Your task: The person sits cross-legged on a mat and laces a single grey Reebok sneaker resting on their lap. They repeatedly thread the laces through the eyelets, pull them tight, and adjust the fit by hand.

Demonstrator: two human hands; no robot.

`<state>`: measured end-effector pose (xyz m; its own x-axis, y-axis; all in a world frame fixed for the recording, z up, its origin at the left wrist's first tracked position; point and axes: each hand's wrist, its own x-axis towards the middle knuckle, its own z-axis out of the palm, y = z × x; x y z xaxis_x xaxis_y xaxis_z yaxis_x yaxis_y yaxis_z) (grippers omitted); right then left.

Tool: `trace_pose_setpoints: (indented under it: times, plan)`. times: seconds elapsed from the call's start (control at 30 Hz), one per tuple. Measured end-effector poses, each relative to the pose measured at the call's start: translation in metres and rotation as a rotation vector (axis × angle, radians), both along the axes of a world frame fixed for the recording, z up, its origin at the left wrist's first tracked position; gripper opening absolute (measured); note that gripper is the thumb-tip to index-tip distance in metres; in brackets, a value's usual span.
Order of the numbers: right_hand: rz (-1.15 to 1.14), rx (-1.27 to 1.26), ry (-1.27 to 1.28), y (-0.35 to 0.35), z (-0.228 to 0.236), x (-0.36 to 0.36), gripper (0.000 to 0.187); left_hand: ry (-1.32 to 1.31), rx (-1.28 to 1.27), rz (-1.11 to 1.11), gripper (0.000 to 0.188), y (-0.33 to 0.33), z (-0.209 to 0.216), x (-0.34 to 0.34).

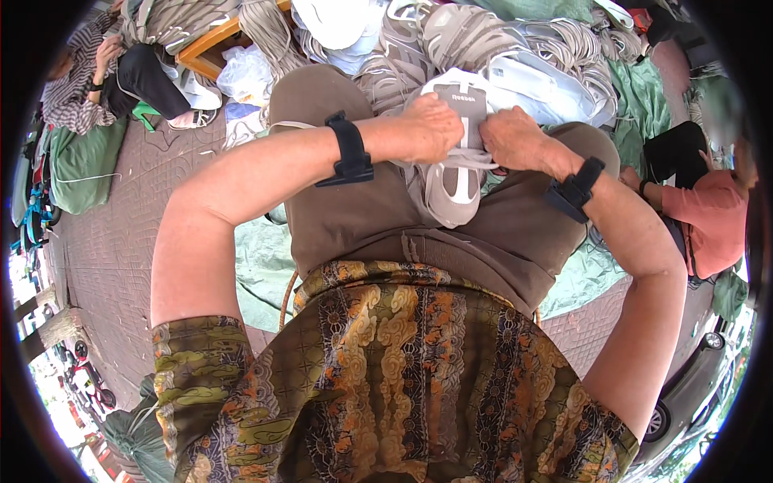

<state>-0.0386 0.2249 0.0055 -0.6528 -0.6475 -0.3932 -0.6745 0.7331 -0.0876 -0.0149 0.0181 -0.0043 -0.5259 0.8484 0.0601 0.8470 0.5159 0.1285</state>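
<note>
Left hand (435,129) and right hand (515,138) were both curled closed on a lace (477,161), one at each side of a shoe (452,193); the fingertips were partly hidden, so how each one pinched could not be told. The lace ran across the shoe between the hands. The shoe, grey and white, was between the thighs of the brown trousers (338,177), its rounded toe toward the wearer and its tongue (465,103) pointing away.

Across the upper tongue ran a short word in small pale letters, upright as seen from the wearer's side. It was the only clear lettering near the hands.

Each wrist bore a black strap (350,153). Beyond the knees lay a heap of grey shoes (475,36), with a clear plastic bag (244,74) to the left, near an orange-brown frame (201,56). A green sheet (262,270) was spread on the paving (145,209) beneath. At the far left sat a person in a striped top (80,80); at the right was another in a salmon top (708,217). A green sack (84,165) stood near the striped top.
</note>
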Motion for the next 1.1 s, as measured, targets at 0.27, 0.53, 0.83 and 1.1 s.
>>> trace_pose_setpoints:
  times: [0.27, 0.53, 0.83, 1.1]
  plan:
    - [-0.078, -0.104, 0.020, 0.034, 0.006, 0.061, 0.011, 0.017, -0.038, -0.099, 0.010, 0.025, 0.012, 0.042]
    - [-0.247, -0.493, -0.154, 0.028, -0.007, 0.030, 0.007, -0.358, 0.215, 0.213, 0.007, 0.019, 0.006, 0.018]
    - [-0.303, -0.872, -0.280, 0.006, 0.009, 0.028, 0.010, -0.438, 0.529, 0.009, 0.005, 0.013, 0.017, 0.061]
    - [0.451, -1.205, -0.240, -0.110, 0.146, 0.082, 0.018, -0.775, 0.650, -0.498, 0.013, 0.070, 0.101, 0.161]
